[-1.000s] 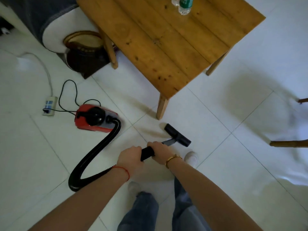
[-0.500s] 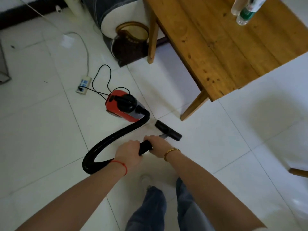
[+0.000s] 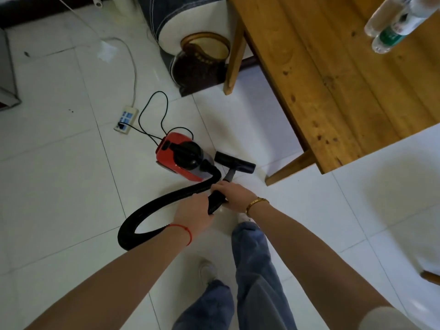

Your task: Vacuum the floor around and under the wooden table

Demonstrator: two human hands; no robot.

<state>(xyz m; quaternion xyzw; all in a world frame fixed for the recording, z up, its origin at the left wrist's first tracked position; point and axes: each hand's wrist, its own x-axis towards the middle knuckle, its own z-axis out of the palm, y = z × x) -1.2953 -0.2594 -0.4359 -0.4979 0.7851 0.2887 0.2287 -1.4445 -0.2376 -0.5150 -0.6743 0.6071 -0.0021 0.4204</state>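
A small red and black vacuum cleaner [image 3: 177, 157] sits on the white tiled floor, left of the wooden table [image 3: 338, 75]. Its black ribbed hose [image 3: 152, 208] loops back toward me. My left hand [image 3: 194, 211] grips the hose end and my right hand [image 3: 234, 195] grips the black wand just ahead of it. The black floor nozzle [image 3: 234, 161] rests on the tiles beside the vacuum body, a short way left of the table's near leg [image 3: 289, 167].
A white power strip [image 3: 126, 119] with the vacuum's black cord [image 3: 152, 110] lies on the floor behind the vacuum. A dark round stool or pot [image 3: 201, 65] stands by the table's far leg [image 3: 234, 51]. Two plastic bottles [image 3: 392, 22] stand on the table. My legs are below.
The nozzle has moved left, away from the table's near leg and up beside the vacuum body. My view has shifted left and closer; both hands keep their hold.
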